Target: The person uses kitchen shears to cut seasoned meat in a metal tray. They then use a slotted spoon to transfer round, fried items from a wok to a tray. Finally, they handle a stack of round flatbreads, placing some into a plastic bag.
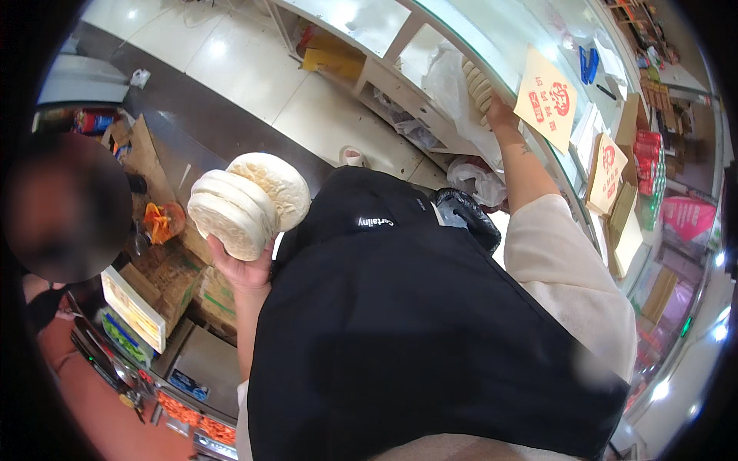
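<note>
Several round, pale flatbreads (pixel 233 210) are stacked in my left hand (pixel 245 268), its fingers and thumb around their lower edge. One lightly browned bread leans out behind the others. At the upper right, my right hand (pixel 503 114) reaches under the edge of a glass counter and touches the near end of a row of similar flatbreads (pixel 477 86). Its fingers are mostly hidden, so their grip cannot be made out. A clear plastic bag (pixel 452 86) lies beside and partly around that row.
Printed paper sleeves (pixel 545 98), a blue stapler-like tool (pixel 588 65) and red cans (pixel 647 152) are on the right counter. White shelving (pixel 398 34) runs along the top. At left stand another person (pixel 46 305), cardboard (pixel 144 144) and a greens container (pixel 124 337).
</note>
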`<state>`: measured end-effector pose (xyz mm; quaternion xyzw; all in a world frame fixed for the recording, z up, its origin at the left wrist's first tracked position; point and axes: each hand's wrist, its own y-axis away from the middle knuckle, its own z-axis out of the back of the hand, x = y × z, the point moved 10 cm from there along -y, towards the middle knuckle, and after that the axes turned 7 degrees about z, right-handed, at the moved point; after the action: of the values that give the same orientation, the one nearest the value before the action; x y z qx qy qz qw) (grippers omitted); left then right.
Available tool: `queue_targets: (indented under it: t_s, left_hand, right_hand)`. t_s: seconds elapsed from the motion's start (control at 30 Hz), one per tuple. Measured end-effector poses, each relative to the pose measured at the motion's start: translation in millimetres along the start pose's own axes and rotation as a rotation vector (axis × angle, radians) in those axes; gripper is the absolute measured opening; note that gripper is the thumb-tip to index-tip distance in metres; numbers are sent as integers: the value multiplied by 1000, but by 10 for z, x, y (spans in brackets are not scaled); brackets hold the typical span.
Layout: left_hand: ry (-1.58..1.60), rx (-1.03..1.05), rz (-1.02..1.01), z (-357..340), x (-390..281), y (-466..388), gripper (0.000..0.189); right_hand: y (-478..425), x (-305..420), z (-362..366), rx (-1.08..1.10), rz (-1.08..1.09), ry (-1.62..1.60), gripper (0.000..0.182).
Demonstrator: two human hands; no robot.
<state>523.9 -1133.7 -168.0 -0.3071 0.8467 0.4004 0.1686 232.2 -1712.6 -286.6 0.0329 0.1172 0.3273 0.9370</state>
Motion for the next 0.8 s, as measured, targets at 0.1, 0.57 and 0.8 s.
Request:
queue_targets:
  t_s: [0.1,0.57,0.8]
  left_hand:
    - [176,87,87,-50,50,13,81]
    - [241,126,25,76,37,84,78]
    - [351,125,38,175,130,123,77]
  right_hand:
    - [85,301,335,-87,-25,-344,54]
    - [-254,696,174,-36,40,-187,42]
    - [-667,333,-289,33,182,4,38]
